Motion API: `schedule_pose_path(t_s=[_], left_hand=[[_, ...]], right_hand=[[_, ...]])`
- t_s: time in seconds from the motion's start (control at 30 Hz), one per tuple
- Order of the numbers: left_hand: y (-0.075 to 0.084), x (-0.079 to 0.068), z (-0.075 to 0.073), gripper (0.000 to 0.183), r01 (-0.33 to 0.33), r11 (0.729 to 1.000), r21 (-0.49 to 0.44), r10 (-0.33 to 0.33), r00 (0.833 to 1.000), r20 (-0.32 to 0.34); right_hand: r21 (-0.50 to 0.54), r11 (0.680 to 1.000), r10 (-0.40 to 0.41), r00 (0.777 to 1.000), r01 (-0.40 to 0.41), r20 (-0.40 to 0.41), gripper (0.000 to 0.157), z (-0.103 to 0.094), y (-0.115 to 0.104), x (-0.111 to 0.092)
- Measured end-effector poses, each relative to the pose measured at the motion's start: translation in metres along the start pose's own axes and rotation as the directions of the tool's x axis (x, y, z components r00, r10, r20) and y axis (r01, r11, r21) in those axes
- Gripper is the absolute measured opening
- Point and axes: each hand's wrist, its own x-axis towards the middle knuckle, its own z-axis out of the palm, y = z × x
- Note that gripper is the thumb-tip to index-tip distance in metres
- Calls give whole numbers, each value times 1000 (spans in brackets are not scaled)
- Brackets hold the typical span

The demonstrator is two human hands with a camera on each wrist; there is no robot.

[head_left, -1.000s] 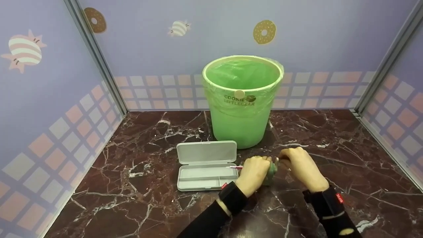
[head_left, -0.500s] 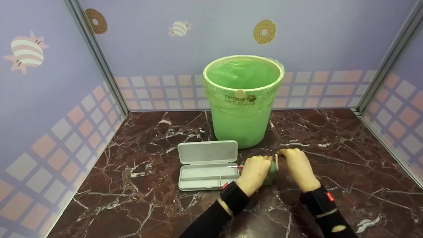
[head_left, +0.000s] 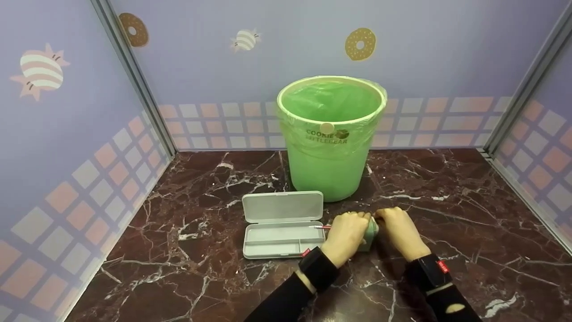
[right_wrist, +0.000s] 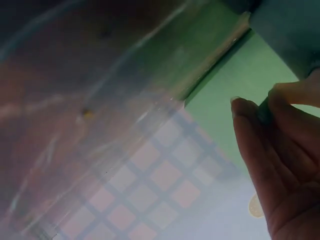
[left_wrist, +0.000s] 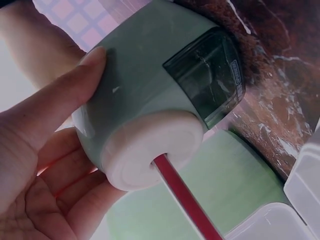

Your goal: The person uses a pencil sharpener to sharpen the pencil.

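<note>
My left hand (head_left: 346, 235) grips a green pencil sharpener (left_wrist: 145, 70) from above and the side, its thumb (left_wrist: 75, 92) on the body. A red pencil (left_wrist: 182, 195) sticks out of the hole in the sharpener's pale round front (left_wrist: 145, 150). Behind a dark clear window (left_wrist: 207, 75) is the shavings compartment. On the sharpener's other side, my right hand (head_left: 400, 230) pinches a small dark green knob (right_wrist: 264, 112) between thumb and fingers. In the head view the left hand hides most of the sharpener, and the crank is mostly hidden.
An opened white pencil case (head_left: 272, 235) lies left of the sharpener, its lid (head_left: 283, 207) tilted back. Behind stands a green trash bin (head_left: 328, 170) with a clear liner. Patterned walls enclose the dark marble tabletop (head_left: 187, 268).
My right hand has circled at the sharpener's side, the pale crank arm swinging upright and then out of clear sight. The left hand and pencil have stayed nearly in place.
</note>
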Motion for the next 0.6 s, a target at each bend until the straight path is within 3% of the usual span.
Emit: schedule_pose_path(t_s=[0.3,0.6], left_hand=[[3,-1,1,51,14,1000,-10,-14,1000,11],[0,-2,1,52,15,1000,-25,-15,1000,11]], right_hand=[[-55,997,-45,998,48,52,22,1,-1,-1],[-89,995,-38,997,44,62,22,0,-4,-3]])
